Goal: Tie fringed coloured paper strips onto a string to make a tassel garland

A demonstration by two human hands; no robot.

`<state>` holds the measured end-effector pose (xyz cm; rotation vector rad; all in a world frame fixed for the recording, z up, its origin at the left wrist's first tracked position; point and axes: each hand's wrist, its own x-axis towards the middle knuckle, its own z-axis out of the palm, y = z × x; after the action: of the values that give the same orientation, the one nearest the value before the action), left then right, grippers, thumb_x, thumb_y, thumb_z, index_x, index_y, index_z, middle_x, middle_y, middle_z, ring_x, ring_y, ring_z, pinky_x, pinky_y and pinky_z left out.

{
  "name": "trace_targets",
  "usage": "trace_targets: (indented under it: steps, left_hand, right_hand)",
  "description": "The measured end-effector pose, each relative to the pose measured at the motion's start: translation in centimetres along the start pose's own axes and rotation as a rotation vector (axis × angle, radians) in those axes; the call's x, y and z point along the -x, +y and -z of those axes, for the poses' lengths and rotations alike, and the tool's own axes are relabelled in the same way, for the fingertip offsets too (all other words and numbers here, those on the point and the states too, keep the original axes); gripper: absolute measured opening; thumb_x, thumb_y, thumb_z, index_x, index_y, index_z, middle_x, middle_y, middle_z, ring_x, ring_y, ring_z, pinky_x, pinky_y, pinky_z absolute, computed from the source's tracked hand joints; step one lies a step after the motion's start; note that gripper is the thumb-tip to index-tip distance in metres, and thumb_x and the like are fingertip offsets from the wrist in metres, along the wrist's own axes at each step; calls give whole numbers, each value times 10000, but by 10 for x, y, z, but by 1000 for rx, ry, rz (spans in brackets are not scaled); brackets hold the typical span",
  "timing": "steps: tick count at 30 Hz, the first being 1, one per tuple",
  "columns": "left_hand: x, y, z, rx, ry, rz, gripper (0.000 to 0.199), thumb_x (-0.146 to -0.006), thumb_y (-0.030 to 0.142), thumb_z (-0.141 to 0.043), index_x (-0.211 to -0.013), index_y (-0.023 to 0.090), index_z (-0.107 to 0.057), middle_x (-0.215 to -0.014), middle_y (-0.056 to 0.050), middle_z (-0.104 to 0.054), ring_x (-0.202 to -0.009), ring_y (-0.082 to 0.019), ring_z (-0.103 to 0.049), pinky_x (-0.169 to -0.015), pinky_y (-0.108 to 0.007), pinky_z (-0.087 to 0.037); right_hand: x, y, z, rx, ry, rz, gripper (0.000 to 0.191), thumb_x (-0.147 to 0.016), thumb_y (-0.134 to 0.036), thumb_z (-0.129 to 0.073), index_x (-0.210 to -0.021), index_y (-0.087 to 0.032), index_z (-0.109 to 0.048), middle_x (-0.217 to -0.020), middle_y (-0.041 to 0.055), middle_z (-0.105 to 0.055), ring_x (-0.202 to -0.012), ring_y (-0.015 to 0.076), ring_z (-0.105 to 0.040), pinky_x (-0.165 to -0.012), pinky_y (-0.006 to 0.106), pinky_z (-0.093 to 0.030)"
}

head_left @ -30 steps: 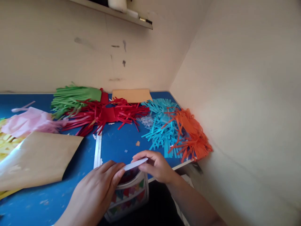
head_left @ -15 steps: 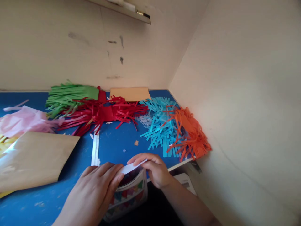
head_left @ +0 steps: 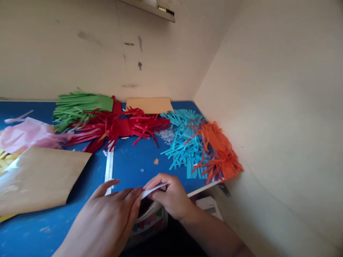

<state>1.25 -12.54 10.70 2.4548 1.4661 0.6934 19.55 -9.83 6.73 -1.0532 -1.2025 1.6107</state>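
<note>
My left hand (head_left: 107, 214) and my right hand (head_left: 173, 196) meet at the table's front edge. Between them, both pinch the narrow white edge of a sheet of paper (head_left: 155, 190). One finger of the left hand sticks up, away from the others. Below the hands, a curved white surface printed with colourful pennants (head_left: 154, 223) hangs in front of my lap; whether it belongs to the same sheet I cannot tell. My left palm is hidden.
On the blue table (head_left: 134, 157) lie green fringed paper (head_left: 88, 103), red fringe (head_left: 122, 126), light-blue fringe (head_left: 184, 139), orange fringe (head_left: 219, 146), pink tissue (head_left: 29, 134), a large brown envelope (head_left: 40, 178) and a tan sheet (head_left: 150, 105). Walls (head_left: 281, 107) stand behind and right.
My right fingers have curled closer around the paper edge, nearer the left hand. A left finger has lifted. The pennant-printed surface is now more covered by my left hand.
</note>
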Motion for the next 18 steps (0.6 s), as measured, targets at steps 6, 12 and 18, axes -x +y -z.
trace_targets:
  steps: [6, 12, 18]
  left_hand:
    - [-10, 6, 0, -153, -140, -53, 508, -1017, 436, -276, -854, 261, -724, -668, 5, -718, -587, -209, -670, -684, -393, -452]
    - [-4, 4, -2, -132, -199, -26, 452, -1025, 427, -282, -958, 269, -700, -798, 7, -737, -678, -209, -680, -759, -409, -420]
    - [-5, 3, -4, -87, -111, 6, 495, -1013, 483, -287, -889, 274, -719, -719, 16, -724, -630, -187, -659, -740, -369, -419]
  right_hand:
    - [2, -2, -1, -92, -5, 44, 123, -692, -283, -815, -713, -210, -718, -819, 13, -715, -795, 165, -664, -760, 271, -522]
    - [5, 0, 2, -145, 0, 67, 144, -703, -113, -695, -698, -235, -771, -837, 3, -726, -836, 154, -667, -845, 261, -490]
    - [7, 3, 5, -116, 5, 84, 236, -681, -77, -626, -768, -232, -781, -859, 8, -733, -857, 163, -663, -830, 259, -477]
